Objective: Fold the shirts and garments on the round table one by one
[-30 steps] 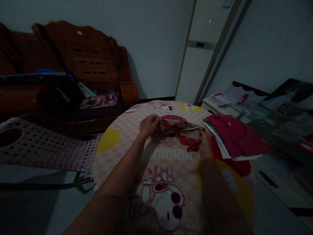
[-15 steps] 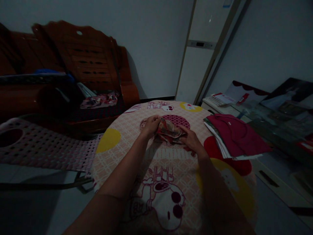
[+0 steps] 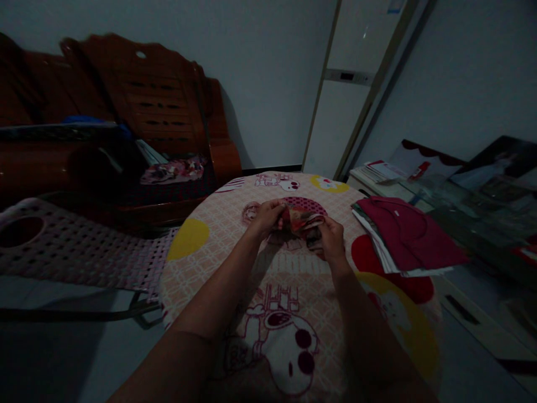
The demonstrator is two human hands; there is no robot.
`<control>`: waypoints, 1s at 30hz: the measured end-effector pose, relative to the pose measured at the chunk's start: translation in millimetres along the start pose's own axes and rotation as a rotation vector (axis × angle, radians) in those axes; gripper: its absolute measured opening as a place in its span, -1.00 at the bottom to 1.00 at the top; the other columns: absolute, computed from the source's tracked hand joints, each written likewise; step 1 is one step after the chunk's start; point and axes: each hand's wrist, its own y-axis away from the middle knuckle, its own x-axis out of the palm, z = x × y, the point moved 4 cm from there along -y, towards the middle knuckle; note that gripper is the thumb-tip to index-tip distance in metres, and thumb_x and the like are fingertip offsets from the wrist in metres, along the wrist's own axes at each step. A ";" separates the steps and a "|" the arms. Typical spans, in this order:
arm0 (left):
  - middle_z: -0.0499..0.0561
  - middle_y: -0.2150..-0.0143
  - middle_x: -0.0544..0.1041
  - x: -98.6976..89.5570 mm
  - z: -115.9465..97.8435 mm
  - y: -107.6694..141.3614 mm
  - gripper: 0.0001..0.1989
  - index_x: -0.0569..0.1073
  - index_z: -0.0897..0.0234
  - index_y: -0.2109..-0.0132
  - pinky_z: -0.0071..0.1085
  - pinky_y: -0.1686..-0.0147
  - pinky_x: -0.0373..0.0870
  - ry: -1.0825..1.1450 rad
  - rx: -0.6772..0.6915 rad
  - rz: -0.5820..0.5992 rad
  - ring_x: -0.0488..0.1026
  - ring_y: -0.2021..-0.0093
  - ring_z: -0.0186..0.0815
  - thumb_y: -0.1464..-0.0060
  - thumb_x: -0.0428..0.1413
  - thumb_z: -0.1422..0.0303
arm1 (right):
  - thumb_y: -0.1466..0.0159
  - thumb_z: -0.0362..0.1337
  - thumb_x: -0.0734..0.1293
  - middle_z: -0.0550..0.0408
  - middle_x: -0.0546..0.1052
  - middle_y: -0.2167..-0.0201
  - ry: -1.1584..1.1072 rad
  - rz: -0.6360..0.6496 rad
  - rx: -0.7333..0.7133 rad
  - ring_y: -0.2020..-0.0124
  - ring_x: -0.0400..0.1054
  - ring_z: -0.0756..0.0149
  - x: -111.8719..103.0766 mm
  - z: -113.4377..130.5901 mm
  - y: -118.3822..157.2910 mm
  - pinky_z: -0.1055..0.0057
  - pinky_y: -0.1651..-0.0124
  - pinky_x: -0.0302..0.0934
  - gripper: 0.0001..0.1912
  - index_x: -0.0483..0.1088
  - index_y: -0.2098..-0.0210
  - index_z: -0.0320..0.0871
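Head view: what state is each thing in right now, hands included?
Left hand: closed on one end of the patterned cloth.
Right hand: closed on the other end.
Patterned cloth: gathered and rumpled, held between both hands.
Magenta garment: folded, topmost on a pile.
Tablecloth: spread out.
Pinkish cloth: lying on the wooden seat; folded or crumpled, cannot tell.
Tall white appliance: upright, display dark.

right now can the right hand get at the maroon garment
Probably yes, once free: the right hand grips the cloth, so it would likely have to let go first. The maroon garment lies to its right, atop a stack, with only tablecloth showing between them.
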 end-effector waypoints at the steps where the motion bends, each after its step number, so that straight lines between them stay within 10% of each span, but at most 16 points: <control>1: -0.17 0.66 0.37 1.1 0.9 0.2 -0.86 0.39 0.28 0.34 -0.62 0.69 0.14 -0.016 -0.007 0.007 0.25 0.74 -0.50 -0.14 0.15 0.33 | -0.19 -0.04 0.37 0.16 0.57 0.46 -0.071 -0.044 0.040 0.44 0.40 0.30 -3.1 -1.2 -1.0 0.42 0.34 0.29 -0.69 0.55 0.30 -0.16; 9: -0.11 0.57 0.47 15.0 -1.8 2.8 -0.91 0.46 0.29 0.35 -0.52 0.53 0.30 -0.372 0.224 -0.011 0.41 0.58 -0.39 -0.06 0.14 0.35 | -0.12 0.05 0.42 0.24 0.46 0.57 -0.234 -0.284 0.111 0.55 0.30 0.40 -14.3 -7.7 -5.8 0.47 0.45 0.19 -0.63 0.45 0.41 -0.16; 13: 0.01 0.38 0.58 38.8 4.4 13.6 -0.84 0.52 0.30 0.31 -0.41 0.32 0.38 -0.756 0.386 0.116 0.50 0.36 -0.27 -0.07 0.16 0.28 | -0.14 0.03 0.42 0.20 0.51 0.49 -0.234 -0.221 0.085 0.49 0.33 0.37 -11.3 -7.3 -5.2 0.45 0.41 0.24 -0.64 0.49 0.33 -0.17; 19: 0.19 0.18 0.59 48.1 20.9 22.3 -0.73 0.53 0.32 0.06 -0.26 0.14 0.38 -1.156 0.448 -0.086 0.52 0.14 -0.07 -0.12 0.12 0.31 | -0.16 0.06 0.42 0.14 0.58 0.40 -0.181 -0.054 0.039 0.37 0.40 0.29 0.3 -0.5 -1.5 0.41 0.30 0.32 -0.61 0.55 0.25 -0.15; 30: 0.05 0.21 0.65 8.6 19.7 -3.5 -0.79 0.60 0.29 0.20 -0.32 0.12 0.46 -0.408 0.406 0.007 0.54 0.17 -0.17 0.04 0.24 0.37 | -0.16 0.03 0.45 0.12 0.62 0.35 -0.273 -0.024 0.041 0.34 0.46 0.27 -3.3 8.0 -2.6 0.35 0.21 0.37 -0.64 0.57 0.23 -0.13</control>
